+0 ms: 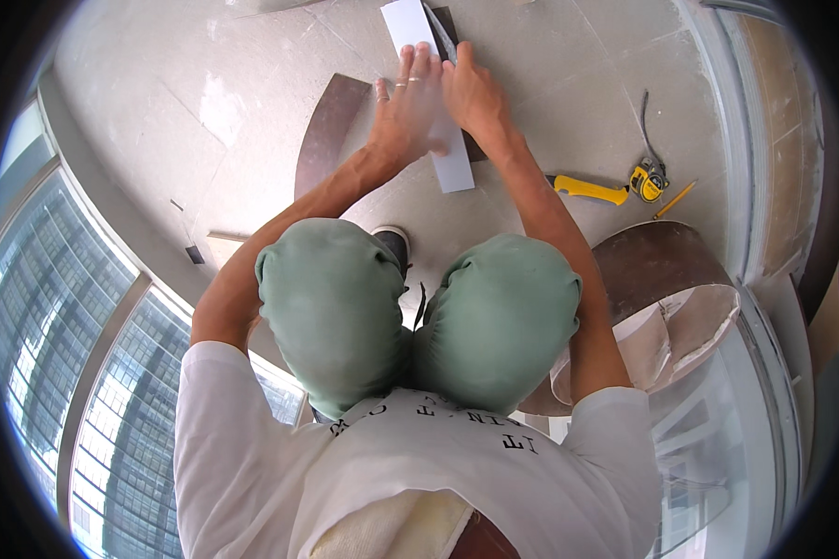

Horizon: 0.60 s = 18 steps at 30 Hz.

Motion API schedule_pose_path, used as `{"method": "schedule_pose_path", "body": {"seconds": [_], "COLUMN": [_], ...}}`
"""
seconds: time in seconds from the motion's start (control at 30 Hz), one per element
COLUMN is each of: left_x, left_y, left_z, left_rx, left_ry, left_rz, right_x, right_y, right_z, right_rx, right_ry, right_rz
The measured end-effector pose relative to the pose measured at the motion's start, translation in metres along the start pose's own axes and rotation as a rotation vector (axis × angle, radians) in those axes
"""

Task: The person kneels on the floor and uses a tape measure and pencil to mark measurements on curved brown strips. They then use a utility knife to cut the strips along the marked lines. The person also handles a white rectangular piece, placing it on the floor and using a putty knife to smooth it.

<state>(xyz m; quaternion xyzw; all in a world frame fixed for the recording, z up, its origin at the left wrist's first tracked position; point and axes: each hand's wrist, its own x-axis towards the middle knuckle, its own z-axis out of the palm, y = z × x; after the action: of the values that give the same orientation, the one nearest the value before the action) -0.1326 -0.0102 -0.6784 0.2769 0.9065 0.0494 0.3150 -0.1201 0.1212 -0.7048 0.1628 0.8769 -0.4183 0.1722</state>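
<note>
A long white strip (454, 172) lies on the floor in front of my knees, over a dark brown piece (475, 149) that shows along its right side. My left hand (410, 110) rests flat on the strip, fingers stretched out and spread. Beside it, at the strip's right edge, my right hand (475, 93) is closed. A narrow, shiny grey piece (441, 35) runs along the strip's edge just beyond the right fingers. Whatever the right fingers hold is hidden.
Right of my right forearm lie a yellow-handled tool (589, 190), a yellow tape measure (648, 179) and a pencil (675, 199). A curved brown sheet (662, 265) stands by my right knee. Another brown piece (326, 140) lies left of the strip. Windows (112, 438) line the left side.
</note>
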Motion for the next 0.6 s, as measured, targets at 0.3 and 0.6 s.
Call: {"method": "schedule_pose_path", "body": {"seconds": [0.3, 0.6], "left_x": [-0.003, 0.000], "left_y": [-0.013, -0.016], "left_z": [0.018, 0.027], "left_rx": [0.037, 0.100], "left_ry": [0.131, 0.188], "left_rz": [0.037, 0.066], "right_x": [-0.070, -0.207], "right_y": [0.044, 0.085], "right_z": [0.011, 0.046], "right_rx": [-0.084, -0.144], "right_ry": [-0.154, -0.235], "right_rz": [0.097, 0.493]}}
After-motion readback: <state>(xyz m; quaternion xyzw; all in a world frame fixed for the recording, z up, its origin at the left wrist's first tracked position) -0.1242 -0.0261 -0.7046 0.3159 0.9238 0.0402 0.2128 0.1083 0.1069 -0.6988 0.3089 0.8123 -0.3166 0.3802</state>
